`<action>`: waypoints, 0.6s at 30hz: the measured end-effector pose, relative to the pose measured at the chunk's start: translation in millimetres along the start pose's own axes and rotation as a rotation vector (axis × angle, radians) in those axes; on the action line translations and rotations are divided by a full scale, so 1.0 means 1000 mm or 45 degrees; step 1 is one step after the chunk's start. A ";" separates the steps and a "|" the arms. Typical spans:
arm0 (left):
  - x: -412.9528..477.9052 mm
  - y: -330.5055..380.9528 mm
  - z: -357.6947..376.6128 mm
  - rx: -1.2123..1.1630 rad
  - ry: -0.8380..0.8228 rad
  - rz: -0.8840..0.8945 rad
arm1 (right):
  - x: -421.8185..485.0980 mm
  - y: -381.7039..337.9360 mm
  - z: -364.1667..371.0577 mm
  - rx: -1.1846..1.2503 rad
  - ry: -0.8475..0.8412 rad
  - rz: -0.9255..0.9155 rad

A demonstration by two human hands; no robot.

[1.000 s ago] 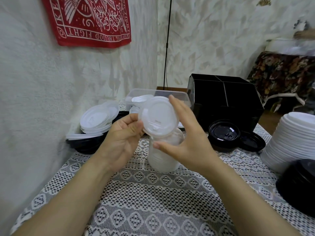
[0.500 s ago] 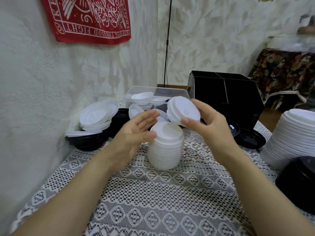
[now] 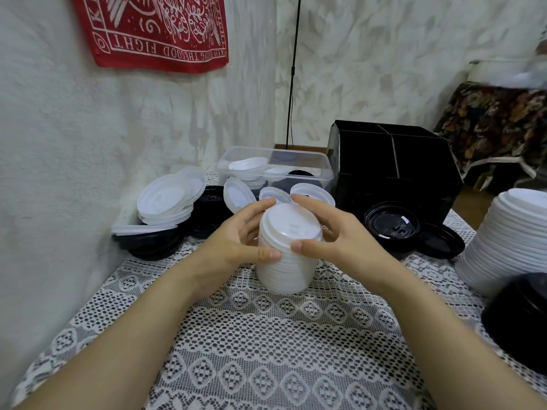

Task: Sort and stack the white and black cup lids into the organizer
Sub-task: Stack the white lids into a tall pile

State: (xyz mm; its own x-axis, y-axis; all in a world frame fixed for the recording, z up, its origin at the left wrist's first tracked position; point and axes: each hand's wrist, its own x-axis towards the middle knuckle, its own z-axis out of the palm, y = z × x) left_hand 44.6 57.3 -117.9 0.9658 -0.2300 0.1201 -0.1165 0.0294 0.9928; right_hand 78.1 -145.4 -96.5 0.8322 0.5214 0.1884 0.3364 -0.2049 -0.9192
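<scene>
A lace cloth covers the surface. Near its middle stands a stack of white lids, upright on the cloth. The left hand and right hand are each curled round the upper part of the stack from either side, thumbs on the near face and fingers on the far side of the top lid. At the right edge sits a pile of black lids, with a tall white lid stack just behind it. Farther back, two black lids lie in front of the black organizer, which stands toward the far right corner, its compartments dark inside. Loose white lids lean against a clear container at the far edge, which holds more lids. Along the left edge, white lids are heaped on black ones. A red banner hangs on the wall.
</scene>
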 end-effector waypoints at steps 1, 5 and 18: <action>0.000 0.000 0.000 0.005 -0.004 0.001 | 0.000 0.000 0.001 0.001 -0.008 -0.009; 0.001 -0.001 -0.001 0.018 -0.046 -0.004 | 0.001 -0.003 0.002 -0.046 -0.009 -0.015; 0.002 -0.002 0.000 0.064 0.017 0.021 | 0.003 -0.006 0.004 -0.187 -0.063 -0.029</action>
State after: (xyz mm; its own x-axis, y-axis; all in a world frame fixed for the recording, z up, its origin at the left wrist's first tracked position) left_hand 46.5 56.6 -119.9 0.9666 -0.2166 0.1368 -0.1435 -0.0156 0.9895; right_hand 76.7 -138.7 -91.7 0.8020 0.5670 0.1880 0.4191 -0.3098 -0.8535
